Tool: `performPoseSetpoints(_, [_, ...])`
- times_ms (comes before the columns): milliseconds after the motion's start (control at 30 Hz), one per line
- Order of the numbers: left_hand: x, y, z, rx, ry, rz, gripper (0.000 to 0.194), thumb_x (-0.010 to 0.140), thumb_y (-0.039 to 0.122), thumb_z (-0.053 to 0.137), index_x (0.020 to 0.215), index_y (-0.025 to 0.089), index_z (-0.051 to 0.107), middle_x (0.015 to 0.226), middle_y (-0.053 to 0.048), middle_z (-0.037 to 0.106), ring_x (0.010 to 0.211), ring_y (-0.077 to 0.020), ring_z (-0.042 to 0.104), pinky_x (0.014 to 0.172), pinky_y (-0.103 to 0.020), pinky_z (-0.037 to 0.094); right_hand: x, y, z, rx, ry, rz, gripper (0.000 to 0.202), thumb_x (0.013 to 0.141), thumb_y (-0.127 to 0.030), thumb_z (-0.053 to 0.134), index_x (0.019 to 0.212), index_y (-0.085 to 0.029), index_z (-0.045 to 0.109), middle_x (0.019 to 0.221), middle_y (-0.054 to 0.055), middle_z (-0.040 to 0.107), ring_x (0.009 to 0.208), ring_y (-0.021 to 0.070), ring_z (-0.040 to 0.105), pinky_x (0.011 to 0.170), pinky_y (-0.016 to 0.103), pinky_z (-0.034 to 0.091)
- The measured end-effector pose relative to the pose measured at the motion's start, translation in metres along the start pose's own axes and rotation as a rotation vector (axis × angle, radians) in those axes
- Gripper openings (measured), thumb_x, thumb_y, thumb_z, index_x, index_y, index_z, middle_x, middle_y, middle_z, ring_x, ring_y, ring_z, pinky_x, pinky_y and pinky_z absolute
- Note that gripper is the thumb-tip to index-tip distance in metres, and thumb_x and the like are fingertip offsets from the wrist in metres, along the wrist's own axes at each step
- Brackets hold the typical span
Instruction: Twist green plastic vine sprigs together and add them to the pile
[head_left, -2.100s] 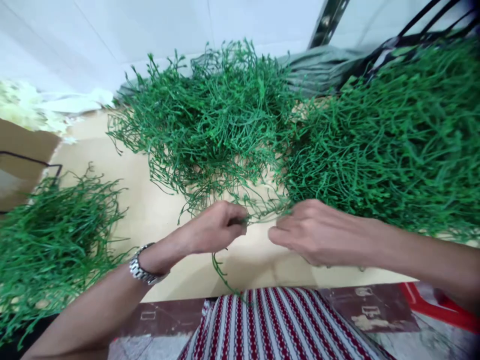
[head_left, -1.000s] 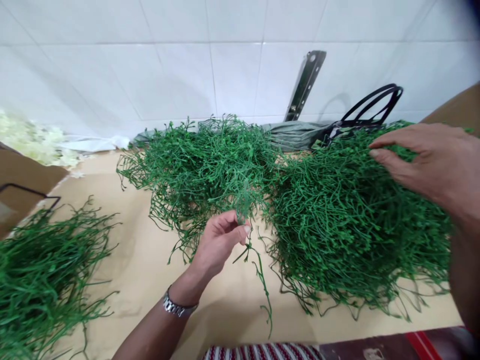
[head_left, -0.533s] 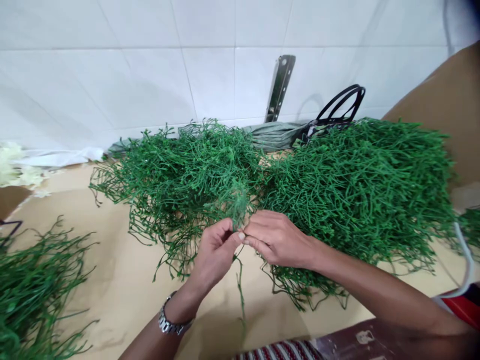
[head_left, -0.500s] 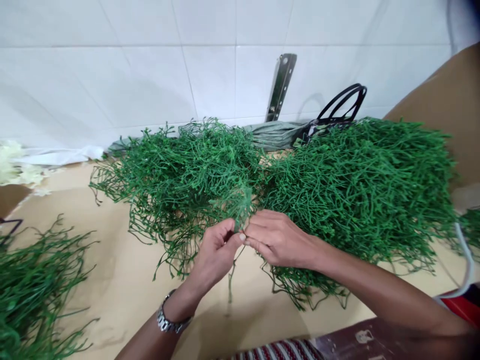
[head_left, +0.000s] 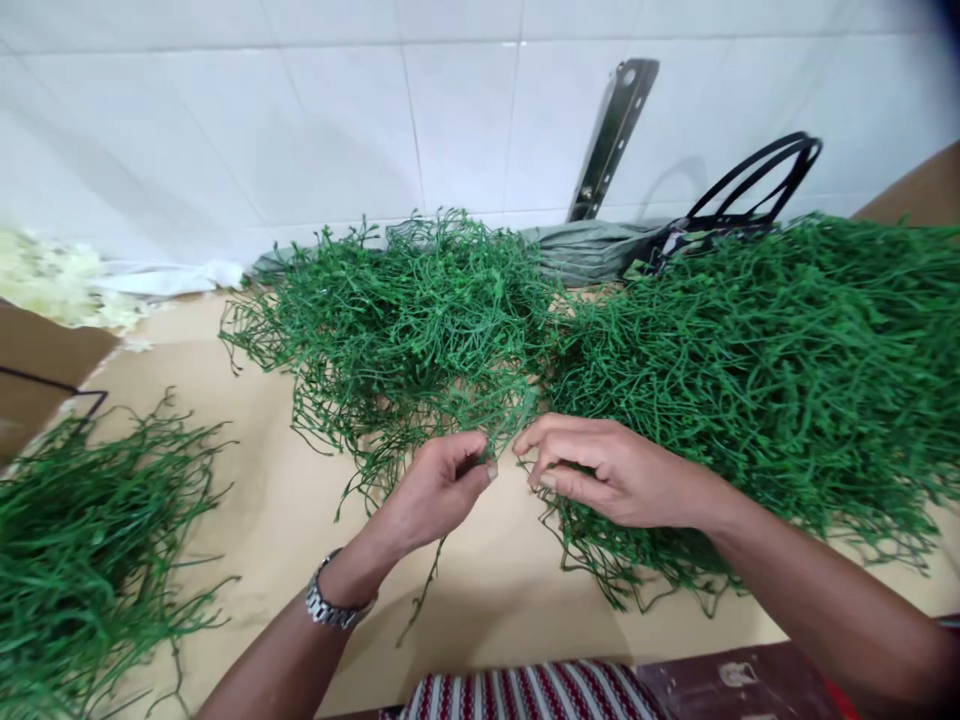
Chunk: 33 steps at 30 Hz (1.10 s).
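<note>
My left hand (head_left: 439,490), with a metal-banded watch on the wrist, is closed in a pinch on a thin artificial green stem (head_left: 425,590). Its lower end hangs below the hand, and fine green sprigs show faintly above the fingertips. A short gap separates it from my right hand (head_left: 611,470), whose fingers are loosely bent and apart, with nothing visible in them. Behind the hands lies a tangled heap of green stems (head_left: 405,310). A bigger heap of stems (head_left: 757,370) spreads behind and beneath my right hand and forearm.
Another bunch of green stems (head_left: 97,540) lies at the left, beside a cardboard box (head_left: 45,360) and pale yellow flowers (head_left: 52,275). Along the white tiled wall are a metal bracket (head_left: 615,140) and a bag with black handles (head_left: 757,185). Tan sheeting (head_left: 517,590) covers the table.
My hands, which were together at the stem, have come apart; the right one has moved off to the right. The view has shifted, so the heaps appear farther right.
</note>
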<state>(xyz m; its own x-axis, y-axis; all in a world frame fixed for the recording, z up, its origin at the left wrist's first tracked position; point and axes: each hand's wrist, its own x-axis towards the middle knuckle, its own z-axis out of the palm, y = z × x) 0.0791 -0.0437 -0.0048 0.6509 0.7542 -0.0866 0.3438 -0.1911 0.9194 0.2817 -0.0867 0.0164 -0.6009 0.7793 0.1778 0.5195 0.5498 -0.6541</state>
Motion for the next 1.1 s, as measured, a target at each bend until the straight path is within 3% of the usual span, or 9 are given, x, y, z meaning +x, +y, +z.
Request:
performPoseSetpoints(167, [-0.002,-0.004,0.005,-0.029,0.097,-0.030,0.022,0.076,0.022,0.046,0.056,0.016,0.039,0.054,0.005,0.027,0.053,-0.0085,0.028,0.049,-0.022,0.021,-0.003,-0.002,0.021,0.260,0.261,0.125,0.011,0.084,-0.011,0.047,0.077,-0.016,0.052,0.094,0.006,0.056,0.082,0.0120,0.056,0.065,0.024,0.047])
performPoseSetpoints(233, [-0.003,-0.005,0.007,-0.047,0.096,-0.052,0.023,0.076,0.023,0.047,0.055,0.016,0.040,0.054,0.005,0.028,0.052,-0.0084,0.028,0.049,-0.022,0.021,-0.002,-0.005,0.028,0.204,0.365,0.091,0.010,0.086,-0.012,0.044,0.084,-0.017,0.052,0.089,0.005,0.055,0.082,0.0130,0.055,0.067,0.027,0.047])
performPoseSetpoints(367, [-0.003,-0.008,0.013,-0.101,0.125,-0.037,0.026,0.076,0.023,0.048,0.053,0.016,0.039,0.052,0.005,0.027,0.051,-0.0080,0.026,0.048,-0.022,0.020,0.005,-0.009,0.040,-0.119,0.507,-0.059,0.017,0.085,-0.010,0.040,0.096,-0.018,0.050,0.089,0.008,0.054,0.088,0.0172,0.052,0.075,0.032,0.047])
performPoseSetpoints(500, [-0.004,-0.009,0.018,-0.180,0.175,-0.021,0.024,0.076,0.023,0.050,0.054,0.015,0.042,0.054,0.005,0.030,0.053,-0.0080,0.027,0.049,-0.022,0.023,0.013,-0.002,0.056,-0.305,0.517,-0.023,0.012,0.086,-0.014,0.043,0.095,-0.015,0.051,0.086,0.010,0.053,0.083,0.0190,0.054,0.071,0.032,0.048])
performPoseSetpoints(633, [-0.006,-0.009,0.021,-0.216,0.229,-0.034,0.021,0.075,0.025,0.051,0.057,0.014,0.048,0.054,0.004,0.034,0.053,-0.0082,0.030,0.049,-0.021,0.025,0.015,0.001,0.065,-0.222,0.558,0.056,0.008,0.085,-0.016,0.045,0.090,-0.016,0.052,0.077,0.006,0.053,0.074,0.0169,0.054,0.065,0.030,0.047])
performPoseSetpoints(867, [-0.007,-0.010,0.021,-0.266,0.232,-0.064,0.019,0.073,0.024,0.055,0.058,0.014,0.055,0.046,0.005,0.038,0.045,-0.0070,0.030,0.045,-0.021,0.023,0.015,0.001,0.064,-0.032,0.542,0.054,0.013,0.085,-0.017,0.046,0.094,-0.018,0.055,0.075,0.003,0.052,0.066,0.0134,0.051,0.058,0.027,0.044])
performPoseSetpoints(1100, [-0.011,-0.007,0.017,-0.214,0.225,-0.023,0.018,0.072,0.018,0.053,0.054,0.014,0.057,0.049,0.003,0.046,0.047,-0.0081,0.039,0.046,-0.021,0.029,0.012,0.004,0.057,-0.189,0.425,0.001,0.014,0.088,-0.020,0.042,0.092,-0.016,0.054,0.077,0.005,0.053,0.070,0.0148,0.051,0.062,0.027,0.045])
